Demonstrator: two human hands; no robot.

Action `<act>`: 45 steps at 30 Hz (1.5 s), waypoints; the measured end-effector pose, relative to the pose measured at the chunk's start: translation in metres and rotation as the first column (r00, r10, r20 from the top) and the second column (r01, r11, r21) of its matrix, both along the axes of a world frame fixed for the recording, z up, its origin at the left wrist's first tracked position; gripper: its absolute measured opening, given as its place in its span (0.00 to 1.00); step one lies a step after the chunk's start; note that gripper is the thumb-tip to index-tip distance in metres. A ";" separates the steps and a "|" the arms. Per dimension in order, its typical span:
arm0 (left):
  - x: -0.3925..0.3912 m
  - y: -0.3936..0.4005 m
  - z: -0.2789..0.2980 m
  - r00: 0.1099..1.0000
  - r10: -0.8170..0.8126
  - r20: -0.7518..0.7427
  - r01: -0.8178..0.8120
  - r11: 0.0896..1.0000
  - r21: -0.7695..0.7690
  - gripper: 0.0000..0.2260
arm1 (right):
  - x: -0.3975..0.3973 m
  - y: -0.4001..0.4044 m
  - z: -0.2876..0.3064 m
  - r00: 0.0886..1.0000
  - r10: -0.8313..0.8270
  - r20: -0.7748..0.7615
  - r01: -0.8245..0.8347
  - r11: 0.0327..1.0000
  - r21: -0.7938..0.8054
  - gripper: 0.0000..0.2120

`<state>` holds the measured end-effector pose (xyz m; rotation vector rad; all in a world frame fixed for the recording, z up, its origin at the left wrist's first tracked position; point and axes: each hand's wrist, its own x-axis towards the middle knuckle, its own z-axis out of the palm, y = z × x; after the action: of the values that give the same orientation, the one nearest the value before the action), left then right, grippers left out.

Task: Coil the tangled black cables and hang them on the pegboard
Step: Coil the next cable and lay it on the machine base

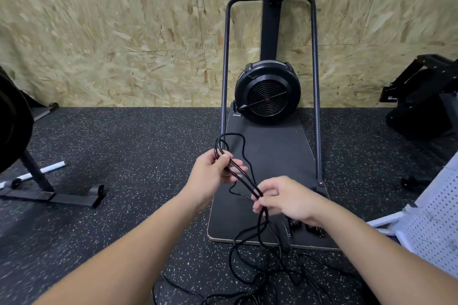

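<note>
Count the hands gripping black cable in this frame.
2. The left hand grips the looped black cable at its upper end; the right hand pinches the same strands lower down, above the tangle on the speckled floor.

The black cables (pixel 244 179) I hold look rubber-sheathed, smooth, with a slight sheen. The floor (pixel 138 146) looks like matt black rubber, rough and flecked with white. The wall (pixel 111 32) is bare chipboard of pressed wood strands, coarse and unfinished. The machine's frame (pixel 315 82) is matt dark metal tube; its fan housing (pixel 267 93) looks like semi-gloss black plastic. The pegboard (pixel 436 215) is white, perforated and matt.
</note>
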<state>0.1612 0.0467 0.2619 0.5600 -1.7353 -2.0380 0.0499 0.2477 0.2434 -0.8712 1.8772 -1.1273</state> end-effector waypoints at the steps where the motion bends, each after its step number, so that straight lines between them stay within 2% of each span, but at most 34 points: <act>1: 0.001 -0.002 0.002 1.000 0.006 -0.012 -0.005 1.000 0.011 0.07 | -0.002 0.001 0.003 1.000 -0.008 -0.012 0.008 1.000 -0.022 0.07; 4: 0.004 -0.004 0.008 0.997 -0.037 -0.069 0.045 0.991 0.126 0.13 | -0.006 0.001 0.017 0.997 -0.072 -0.029 0.067 0.988 -0.141 0.07; 7: 0.009 -0.004 0.008 0.979 -0.197 -0.049 0.203 0.960 0.192 0.23 | -0.012 -0.001 0.030 0.974 -0.226 0.018 0.220 0.926 -0.308 0.07; 9: 0.013 0.001 0.004 0.929 -0.354 0.106 0.355 0.935 0.006 0.24 | -0.017 -0.002 0.035 0.954 -0.298 0.029 0.285 0.877 -0.386 0.07; 11: 0.017 0.013 -0.005 0.844 -0.443 0.303 0.518 0.818 -0.249 0.25 | -0.017 -0.005 0.037 0.937 -0.342 0.066 0.335 0.836 -0.434 0.07; 13: 0.017 0.028 -0.018 0.795 -0.455 0.401 0.592 0.723 -0.355 0.24 | -0.017 -0.008 0.037 0.924 -0.371 0.095 0.372 0.809 -0.455 0.07; 16: 0.014 0.045 -0.026 0.852 -0.385 0.356 0.521 0.690 -0.502 0.11 | -0.015 -0.014 0.039 0.910 -0.390 0.137 0.407 0.783 -0.471 0.08; 19: 0.010 0.047 -0.023 0.902 -0.342 0.265 0.432 0.740 -0.516 0.03 | -0.011 -0.018 0.043 0.905 -0.371 0.206 0.425 0.784 -0.453 0.12; 22: 0.006 0.038 -0.019 0.942 -0.274 0.194 0.336 0.807 -0.486 0.03 | -0.015 -0.017 0.032 0.911 -0.380 0.162 0.413 0.851 -0.324 0.18; 27: 0.001 0.022 -0.015 0.970 -0.189 0.153 0.238 0.862 -0.447 0.10 | -0.021 -0.004 0.003 0.972 -0.216 -0.094 0.206 0.973 -0.107 0.12; 30: -0.003 0.020 -0.011 0.988 -0.132 0.085 0.156 0.899 -0.409 0.10 | -0.012 0.000 -0.002 0.989 -0.038 -0.145 0.038 0.999 0.002 0.19; 33: -0.005 0.019 0.000 0.997 -0.077 0.005 0.075 0.953 -0.292 0.10 | 0.002 -0.001 -0.016 0.982 0.102 -0.160 -0.086 0.991 0.101 0.29; 34: -0.004 0.019 0.004 0.998 -0.059 -0.019 0.053 0.968 -0.244 0.10 | 0.006 -0.002 -0.020 0.981 0.130 -0.146 -0.116 0.988 0.097 0.27; 37: -0.004 0.017 0.008 0.998 -0.006 -0.064 -0.004 0.988 -0.153 0.08 | 0.017 -0.004 -0.015 0.991 0.118 -0.064 -0.117 0.993 0.020 0.14; 41: -0.003 0.011 0.008 0.995 0.049 -0.083 -0.057 0.994 -0.091 0.07 | 0.025 -0.012 -0.009 0.994 0.104 -0.046 -0.107 0.992 -0.068 0.08; 45: -0.001 0.008 0.010 0.992 0.027 -0.121 -0.030 0.999 -0.022 0.11 | 0.023 -0.017 -0.002 0.998 -0.011 -0.068 0.001 0.989 -0.146 0.12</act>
<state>0.1605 0.0544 0.2715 0.4420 -1.6696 -1.9858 0.0726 0.2307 0.2409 -0.9980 1.8715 -1.2656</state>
